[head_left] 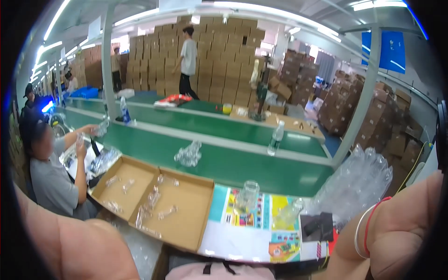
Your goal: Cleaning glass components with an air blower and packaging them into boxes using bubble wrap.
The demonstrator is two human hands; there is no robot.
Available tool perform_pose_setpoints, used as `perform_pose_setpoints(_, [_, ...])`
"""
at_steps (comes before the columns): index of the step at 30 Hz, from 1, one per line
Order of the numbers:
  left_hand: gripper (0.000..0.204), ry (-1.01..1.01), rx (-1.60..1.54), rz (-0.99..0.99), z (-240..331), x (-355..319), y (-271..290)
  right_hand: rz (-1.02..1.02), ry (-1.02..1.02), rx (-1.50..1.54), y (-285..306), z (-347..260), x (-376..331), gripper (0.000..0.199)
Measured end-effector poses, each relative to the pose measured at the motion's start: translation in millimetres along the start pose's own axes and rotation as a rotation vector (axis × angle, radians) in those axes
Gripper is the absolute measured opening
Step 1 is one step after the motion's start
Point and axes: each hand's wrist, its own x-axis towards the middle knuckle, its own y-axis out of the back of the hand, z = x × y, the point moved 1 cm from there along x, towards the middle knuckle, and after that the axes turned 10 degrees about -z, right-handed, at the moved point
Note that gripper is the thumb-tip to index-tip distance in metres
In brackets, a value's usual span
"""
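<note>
My left hand looms large at the lower left, close to the camera, its fingers out of sight. At the lower right is my right hand, raised just as close, with a red string and a pale bangle at the wrist; its fingers are also hidden. Between them, a shallow cardboard tray with a divider holds several small clear pieces. To its right, a clear cup-like vessel and another clear piece rest on colourful printed sheets.
A green conveyor belt crosses ahead, carrying clear pieces and a water bottle. Clear plastic bagging bulges at right. A co-worker sits at left holding clear pieces; another person stands beyond, before stacked cartons.
</note>
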Motion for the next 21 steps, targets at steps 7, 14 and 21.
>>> perform_pose_setpoints(7, [0.05,0.246,-0.098,-0.023,63,1,12,0.058,-0.311,0.154,-39,34,25,0.055])
perform_pose_setpoints(14, [0.047,0.433,-0.224,-0.047,111,17,43,0.173,-0.547,0.279,-64,12,38,0.053])
perform_pose_setpoints(21, [0.045,0.499,-0.359,-0.059,130,24,53,0.286,-0.645,0.387,-95,-15,23,0.051])
